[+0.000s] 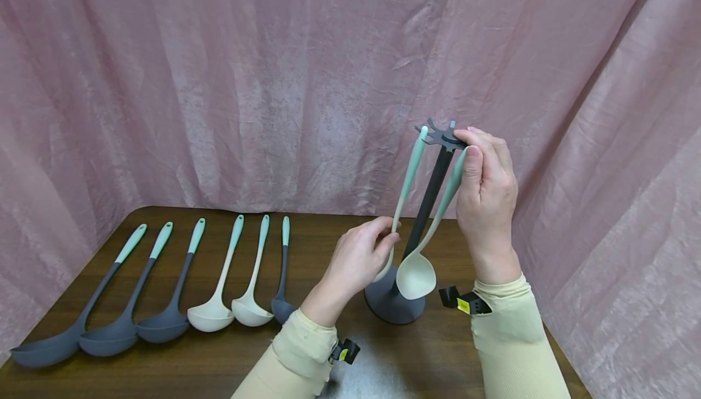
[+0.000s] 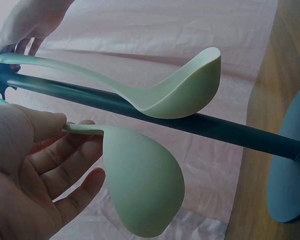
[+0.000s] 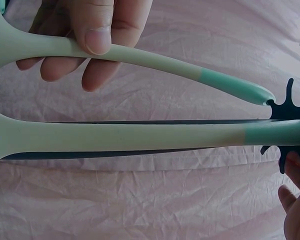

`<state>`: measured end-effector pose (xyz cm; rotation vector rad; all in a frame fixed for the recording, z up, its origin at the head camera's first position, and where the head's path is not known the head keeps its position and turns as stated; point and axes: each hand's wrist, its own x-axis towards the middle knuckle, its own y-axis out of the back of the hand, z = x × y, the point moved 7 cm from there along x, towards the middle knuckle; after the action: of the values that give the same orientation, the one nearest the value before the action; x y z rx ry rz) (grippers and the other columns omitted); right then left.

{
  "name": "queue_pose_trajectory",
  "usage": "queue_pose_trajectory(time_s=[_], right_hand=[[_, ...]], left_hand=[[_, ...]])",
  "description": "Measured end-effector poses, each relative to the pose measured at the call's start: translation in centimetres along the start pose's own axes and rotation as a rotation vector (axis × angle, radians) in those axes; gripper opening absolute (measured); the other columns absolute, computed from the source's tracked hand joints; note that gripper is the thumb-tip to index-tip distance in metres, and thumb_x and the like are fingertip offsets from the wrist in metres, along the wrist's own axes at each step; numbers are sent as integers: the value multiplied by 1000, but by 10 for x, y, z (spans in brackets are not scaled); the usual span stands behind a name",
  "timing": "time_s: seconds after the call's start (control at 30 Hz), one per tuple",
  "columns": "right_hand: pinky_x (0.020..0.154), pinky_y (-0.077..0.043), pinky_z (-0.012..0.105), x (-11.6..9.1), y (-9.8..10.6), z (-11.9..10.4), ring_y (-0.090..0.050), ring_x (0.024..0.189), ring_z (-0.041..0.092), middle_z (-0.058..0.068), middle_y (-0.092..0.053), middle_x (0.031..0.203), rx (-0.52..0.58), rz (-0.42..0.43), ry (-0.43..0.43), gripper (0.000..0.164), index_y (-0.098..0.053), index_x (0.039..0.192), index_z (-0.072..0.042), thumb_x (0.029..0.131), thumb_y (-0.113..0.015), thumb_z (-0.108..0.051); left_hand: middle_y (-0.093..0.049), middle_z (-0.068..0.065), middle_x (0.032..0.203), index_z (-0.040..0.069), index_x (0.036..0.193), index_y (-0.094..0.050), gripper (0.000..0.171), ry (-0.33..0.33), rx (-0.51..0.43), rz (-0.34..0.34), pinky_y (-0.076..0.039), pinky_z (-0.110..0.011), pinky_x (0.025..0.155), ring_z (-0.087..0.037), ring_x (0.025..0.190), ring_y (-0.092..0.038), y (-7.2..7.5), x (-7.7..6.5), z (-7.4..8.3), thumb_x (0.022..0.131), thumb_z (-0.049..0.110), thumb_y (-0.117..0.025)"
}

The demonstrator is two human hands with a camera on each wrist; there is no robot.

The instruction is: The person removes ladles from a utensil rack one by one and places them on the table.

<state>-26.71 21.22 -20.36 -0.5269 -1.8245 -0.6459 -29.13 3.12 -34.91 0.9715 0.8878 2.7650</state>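
Note:
A dark grey utensil stand (image 1: 429, 195) has a round base and a hooked ring on top. One cream ladle with a mint handle (image 1: 413, 165) leans at its left side, handle tip at a hook. My left hand (image 1: 356, 256) pinches that ladle's shaft between thumb and fingers, just above the bowl (image 2: 145, 185). A second cream ladle (image 1: 416, 275) hangs at the stand's right front, bowl down. Up at the ring, my right hand (image 1: 489, 186) grips the stand's top, its thumb beside the second ladle's handle end. The right palm and some fingers are hidden.
Several ladles lie in a row on the wooden table (image 1: 219, 381) to the left: dark grey ladles (image 1: 164, 326) with mint handles and two cream ladles (image 1: 210, 317). A pink curtain (image 1: 306, 95) stands behind and to both sides.

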Motion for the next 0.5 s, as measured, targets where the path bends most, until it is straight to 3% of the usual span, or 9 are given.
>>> queue_pose_trajectory(time_s=[0.5], right_hand=[[115,-46,40,0,1,-1,-61,137,22,16,-70,137,3,8,0,38,-77,136,-6,119,-51,-28]], left_hand=[[-73,5,95,15,114,-77,7,-5,11,11,-51,-36,70,-15,80,-63,3,0,2,107,16,-74]])
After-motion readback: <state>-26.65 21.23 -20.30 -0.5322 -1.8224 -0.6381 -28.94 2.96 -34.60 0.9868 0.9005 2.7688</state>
